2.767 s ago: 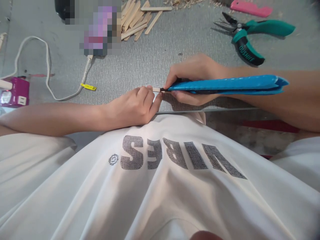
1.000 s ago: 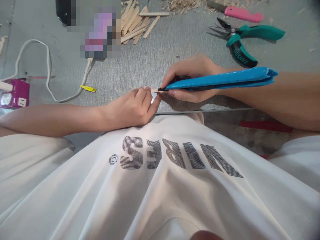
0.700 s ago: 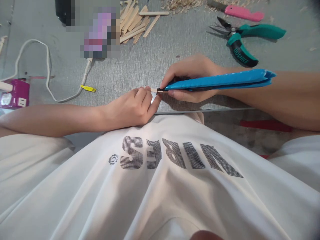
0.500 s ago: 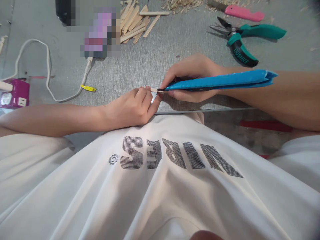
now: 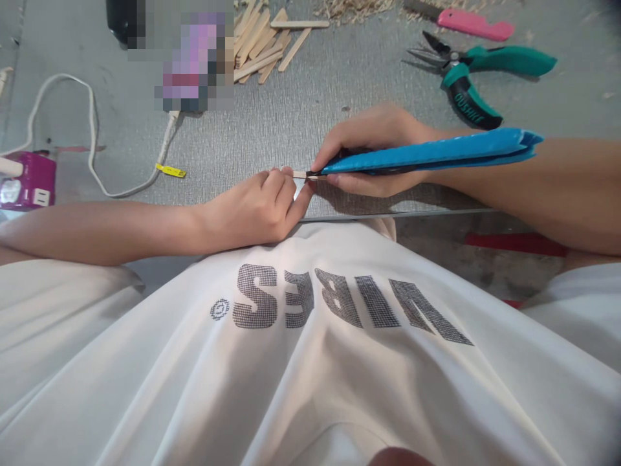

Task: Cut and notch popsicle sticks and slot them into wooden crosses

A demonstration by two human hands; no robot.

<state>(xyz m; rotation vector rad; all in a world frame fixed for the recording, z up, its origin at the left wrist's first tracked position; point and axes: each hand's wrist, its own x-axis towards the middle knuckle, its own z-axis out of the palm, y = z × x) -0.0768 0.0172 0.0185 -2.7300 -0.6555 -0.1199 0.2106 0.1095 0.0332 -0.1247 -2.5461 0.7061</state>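
Near the table's front edge, my left hand (image 5: 262,207) pinches a small pale wooden stick (image 5: 299,175), pressing it by the tabletop. My right hand (image 5: 373,152) is closed around a long blue-wrapped tool (image 5: 431,152), whose dark tip meets the stick between my two hands. The tool's far end points right, above my right wrist. Most of the stick is hidden by my fingers.
Wooden sticks (image 5: 259,48) lie piled at the back, beside wood shavings (image 5: 356,8). Green-handled pliers (image 5: 509,60) and a pink-handled knife (image 5: 475,24) are at the back right. A white cable (image 5: 92,129) and a purple adapter (image 5: 36,180) lie left.
The far end of the blue-wrapped tool has risen slightly and shifted a little to the right. My left hand has stayed in place.
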